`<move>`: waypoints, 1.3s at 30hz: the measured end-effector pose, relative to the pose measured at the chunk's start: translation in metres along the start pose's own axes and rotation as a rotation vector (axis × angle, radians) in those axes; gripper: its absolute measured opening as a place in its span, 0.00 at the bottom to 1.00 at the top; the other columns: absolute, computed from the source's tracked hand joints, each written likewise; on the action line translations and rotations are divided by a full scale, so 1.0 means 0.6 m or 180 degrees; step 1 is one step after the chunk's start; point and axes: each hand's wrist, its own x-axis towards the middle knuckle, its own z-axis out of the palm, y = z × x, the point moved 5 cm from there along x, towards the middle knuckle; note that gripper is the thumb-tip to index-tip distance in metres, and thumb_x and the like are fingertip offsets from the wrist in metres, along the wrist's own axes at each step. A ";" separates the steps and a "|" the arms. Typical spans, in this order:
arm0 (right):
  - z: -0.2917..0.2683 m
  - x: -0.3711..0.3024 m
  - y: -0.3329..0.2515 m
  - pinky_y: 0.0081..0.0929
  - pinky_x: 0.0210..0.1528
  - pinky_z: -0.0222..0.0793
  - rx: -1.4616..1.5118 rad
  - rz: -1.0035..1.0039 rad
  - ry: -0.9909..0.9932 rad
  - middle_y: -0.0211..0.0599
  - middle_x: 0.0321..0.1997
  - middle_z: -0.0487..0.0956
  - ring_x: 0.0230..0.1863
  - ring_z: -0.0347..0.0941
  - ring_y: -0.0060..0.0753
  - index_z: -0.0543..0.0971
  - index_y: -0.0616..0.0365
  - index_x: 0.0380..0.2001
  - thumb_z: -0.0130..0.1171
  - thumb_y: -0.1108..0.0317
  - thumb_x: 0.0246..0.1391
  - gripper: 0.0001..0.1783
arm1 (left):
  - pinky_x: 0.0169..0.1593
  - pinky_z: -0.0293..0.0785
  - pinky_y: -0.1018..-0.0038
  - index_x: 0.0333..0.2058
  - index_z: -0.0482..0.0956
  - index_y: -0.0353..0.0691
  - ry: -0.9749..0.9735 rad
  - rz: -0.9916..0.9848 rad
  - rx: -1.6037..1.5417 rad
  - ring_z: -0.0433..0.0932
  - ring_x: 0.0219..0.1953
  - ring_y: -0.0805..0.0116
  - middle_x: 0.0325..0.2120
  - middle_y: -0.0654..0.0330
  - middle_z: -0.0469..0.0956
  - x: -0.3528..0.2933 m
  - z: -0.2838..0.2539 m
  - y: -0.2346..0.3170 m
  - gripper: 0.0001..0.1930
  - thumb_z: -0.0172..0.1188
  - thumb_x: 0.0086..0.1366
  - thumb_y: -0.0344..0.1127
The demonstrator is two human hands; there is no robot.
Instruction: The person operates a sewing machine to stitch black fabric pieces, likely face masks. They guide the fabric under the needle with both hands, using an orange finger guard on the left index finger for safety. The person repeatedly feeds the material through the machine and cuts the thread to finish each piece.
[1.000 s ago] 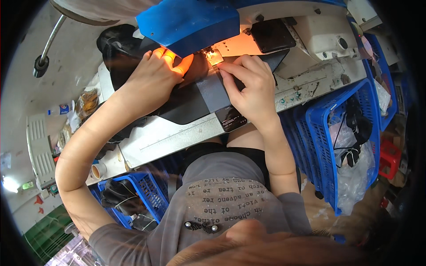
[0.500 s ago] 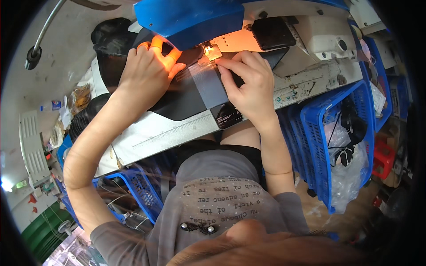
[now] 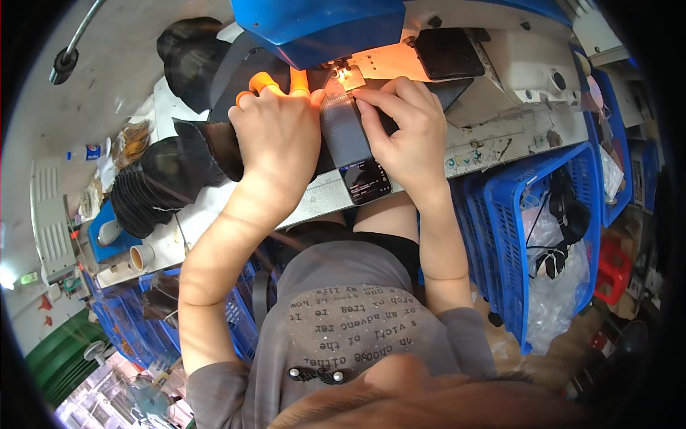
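Observation:
A blue sewing machine [image 3: 321, 25] stands at the top, its presser foot [image 3: 341, 75] lit orange by a lamp. A dark grey fabric piece [image 3: 341, 129] lies under the foot on the white machine table [image 3: 493, 139]. My left hand [image 3: 275, 136] presses flat on the fabric left of the foot, with orange guards on two fingertips. My right hand [image 3: 407, 125] pinches the fabric's right edge close to the foot. A phone [image 3: 366, 181] with a lit screen lies at the table's front edge between my wrists.
Stacks of black fabric pieces [image 3: 153, 186] sit at the left of the table, more [image 3: 193, 53] behind. Blue plastic crates [image 3: 514, 236] with bags and cords stand at the right, others [image 3: 136, 329] at lower left. A small cup [image 3: 141, 257] sits near the table's left end.
Both hands have slid the grey fabric further up toward the presser foot. My head has leaned closer, so the table fills more of the view.

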 end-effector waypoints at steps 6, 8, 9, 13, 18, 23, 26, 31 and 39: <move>-0.002 0.000 0.000 0.33 0.37 0.66 -0.0005 0.0020 -0.0020 0.29 0.27 0.76 0.32 0.73 0.36 0.85 0.54 0.29 0.65 0.72 0.44 0.05 | 0.30 0.69 0.66 0.33 0.83 0.46 0.0282 -0.0187 0.0131 0.77 0.30 0.60 0.27 0.57 0.77 0.007 0.015 0.004 0.19 0.54 0.66 0.54; -0.003 0.002 -0.004 0.33 0.37 0.66 -0.0013 0.0005 -0.0013 0.29 0.27 0.76 0.33 0.73 0.36 0.85 0.54 0.29 0.65 0.72 0.45 0.05 | 0.30 0.68 0.65 0.34 0.82 0.46 0.0493 -0.0247 0.0174 0.76 0.29 0.59 0.27 0.57 0.77 0.009 0.018 0.000 0.19 0.54 0.67 0.55; -0.002 0.000 -0.004 0.33 0.37 0.66 -0.0010 0.0023 -0.0025 0.29 0.27 0.76 0.33 0.73 0.35 0.85 0.54 0.29 0.65 0.72 0.45 0.05 | 0.30 0.68 0.65 0.35 0.83 0.46 0.0549 -0.0293 0.0158 0.76 0.29 0.59 0.27 0.57 0.76 0.007 0.021 -0.004 0.19 0.54 0.66 0.55; -0.004 0.002 -0.001 0.33 0.37 0.67 -0.0027 0.0041 -0.0014 0.30 0.26 0.76 0.32 0.73 0.35 0.85 0.54 0.29 0.65 0.72 0.46 0.05 | 0.33 0.66 0.63 0.41 0.83 0.46 0.0630 -0.0286 -0.0218 0.75 0.30 0.56 0.26 0.55 0.75 -0.010 0.018 -0.028 0.20 0.56 0.64 0.55; -0.007 0.003 -0.006 0.32 0.37 0.67 -0.0120 -0.0010 -0.0071 0.32 0.27 0.76 0.32 0.73 0.36 0.85 0.56 0.31 0.65 0.73 0.47 0.05 | 0.42 0.63 0.60 0.54 0.78 0.46 0.0393 0.0190 -0.0939 0.74 0.35 0.49 0.32 0.47 0.76 -0.071 0.015 -0.058 0.29 0.59 0.61 0.59; -0.003 0.005 -0.007 0.34 0.37 0.66 -0.0119 -0.0029 -0.0028 0.31 0.26 0.76 0.33 0.73 0.36 0.84 0.55 0.28 0.65 0.71 0.47 0.04 | 0.61 0.59 0.55 0.61 0.70 0.53 0.0460 0.0973 -0.1191 0.68 0.55 0.45 0.52 0.41 0.70 -0.118 0.007 -0.087 0.40 0.64 0.51 0.63; -0.006 0.004 -0.008 0.35 0.37 0.67 -0.0150 0.0022 -0.0103 0.33 0.28 0.77 0.33 0.74 0.39 0.84 0.56 0.29 0.65 0.71 0.48 0.04 | 0.65 0.57 0.53 0.61 0.70 0.46 0.0743 0.0859 -0.1418 0.69 0.57 0.54 0.52 0.51 0.72 -0.136 0.046 -0.130 0.32 0.64 0.55 0.39; -0.002 0.002 -0.007 0.33 0.38 0.66 -0.0223 0.0088 -0.0137 0.32 0.27 0.76 0.33 0.73 0.38 0.85 0.55 0.31 0.65 0.71 0.48 0.05 | 0.66 0.56 0.51 0.61 0.69 0.40 0.1594 0.0515 -0.1229 0.70 0.59 0.56 0.52 0.54 0.72 -0.163 0.218 -0.245 0.34 0.62 0.51 0.28; -0.003 0.001 -0.007 0.33 0.40 0.65 -0.0251 0.0093 -0.0212 0.32 0.27 0.75 0.34 0.72 0.37 0.85 0.55 0.31 0.64 0.71 0.49 0.05 | 0.64 0.59 0.51 0.60 0.67 0.33 0.0669 0.0266 -0.1054 0.68 0.57 0.49 0.54 0.46 0.70 -0.168 0.315 -0.267 0.45 0.67 0.52 0.61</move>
